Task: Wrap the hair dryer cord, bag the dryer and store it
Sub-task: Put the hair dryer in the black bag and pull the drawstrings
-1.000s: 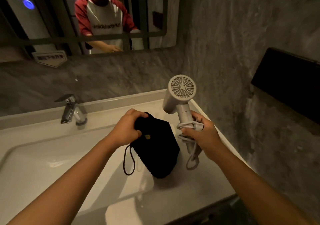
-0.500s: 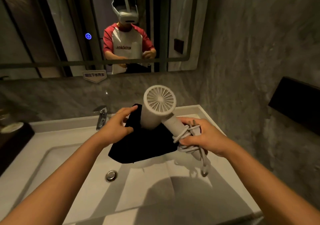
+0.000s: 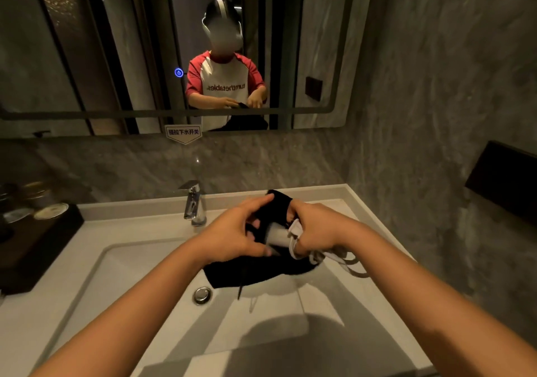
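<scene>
Over the white sink I hold a black cloth bag (image 3: 261, 269), its mouth gripped by my left hand (image 3: 235, 231). The white hair dryer (image 3: 277, 235) is pushed head first into the bag; only part of its handle shows. My right hand (image 3: 316, 228) grips that handle together with the wound white cord (image 3: 343, 260), whose loops hang out to the right. The bag's black drawstring dangles below toward the drain.
A chrome tap (image 3: 193, 203) stands behind the white basin (image 3: 116, 275), with a round drain plug (image 3: 202, 294) in it. A dark tray with cups (image 3: 35, 231) sits at left. A black box (image 3: 505, 179) is mounted on the right wall. A mirror hangs above.
The dryer's head, out in the open half a second ago, has gone down into the bag. My hands have drawn close together over the basin.
</scene>
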